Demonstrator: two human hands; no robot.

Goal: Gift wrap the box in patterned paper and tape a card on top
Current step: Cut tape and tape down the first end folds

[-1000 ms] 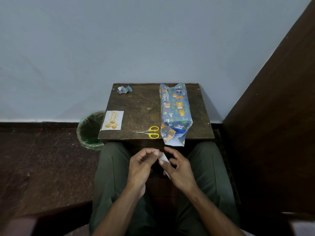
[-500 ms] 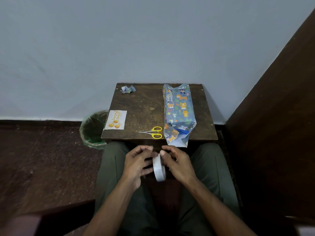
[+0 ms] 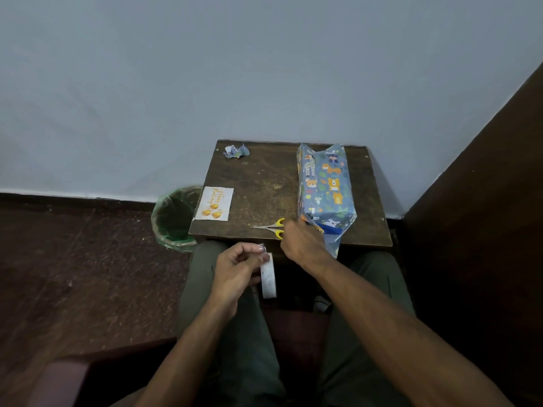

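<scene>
The box (image 3: 324,186), wrapped in blue animal-print paper, lies lengthwise on the right side of the small wooden table (image 3: 264,183). Its near end has loose paper flaps hanging over the table's front edge. The white card with orange print (image 3: 214,203) lies flat at the table's left edge. My left hand (image 3: 235,268) holds a white tape roll (image 3: 268,276) over my lap, thumb and finger pinched at the roll's top. My right hand (image 3: 302,242) is on the yellow handles of the scissors (image 3: 269,227) at the front edge, beside the box's flaps; its fingers are hidden.
A crumpled scrap of wrapping paper (image 3: 235,151) sits at the table's far left corner. A green-lined bin (image 3: 173,218) stands on the floor left of the table. A wall runs behind the table, and a dark wooden panel (image 3: 484,201) closes off the right.
My right hand has left the tape roll and moved up to the scissors at the table's front edge. My left hand keeps the roll over my lap.
</scene>
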